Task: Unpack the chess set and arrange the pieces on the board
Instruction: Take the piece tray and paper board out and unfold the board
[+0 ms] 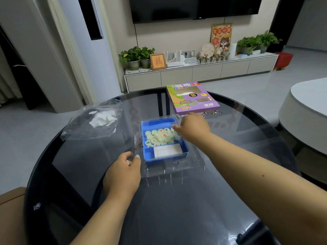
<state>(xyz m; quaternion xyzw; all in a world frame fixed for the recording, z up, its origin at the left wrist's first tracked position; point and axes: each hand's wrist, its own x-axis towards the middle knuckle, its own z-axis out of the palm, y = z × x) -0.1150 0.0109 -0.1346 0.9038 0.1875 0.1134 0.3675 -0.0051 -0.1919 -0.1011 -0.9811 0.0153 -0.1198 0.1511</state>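
Left hand (pixel 126 162) pinches clear cover (pixel 174 166) | right hand (pixel 192 128) pinches cover's far edge | risk: we tilt tray (pixel 147 153), pieces (pixel 161 137) spill

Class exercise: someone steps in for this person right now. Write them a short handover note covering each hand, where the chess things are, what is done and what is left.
Left hand: pinches the near-left edge of the clear plastic cover around the blue tray.
Right hand: reaches over the tray's far-right corner, fingers at the pieces; whether it holds one cannot be told.
Things: pieces heaped in the tray's far compartment; a white folded sheet, maybe the board, in the near one. Purple box behind, empty plastic bag at left.
Done: tray out of the box.
Left: lay out the board, take out and arrange all the pieces.
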